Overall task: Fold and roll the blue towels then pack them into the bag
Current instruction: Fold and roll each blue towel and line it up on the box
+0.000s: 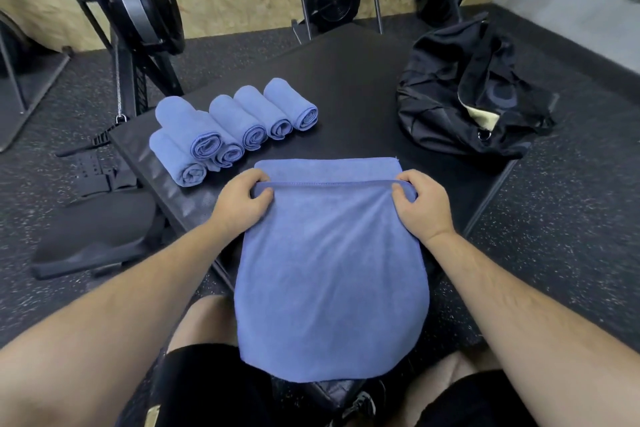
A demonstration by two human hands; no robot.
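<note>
Your left hand (242,199) and right hand (420,203) each pinch the raised fold of the blue towel (329,270), fingers curled, tips hidden under it. The towel drapes off the black platform (346,97). 6 rolled towels (235,118) sit left. The bag (460,94) sits far right, inside too dark to read.

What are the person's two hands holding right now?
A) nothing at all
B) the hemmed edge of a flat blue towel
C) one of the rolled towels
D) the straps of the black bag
B: the left hand and right hand each grip one end of the hemmed edge of the flat towel, apart from the bag and the rolled towels.
</note>
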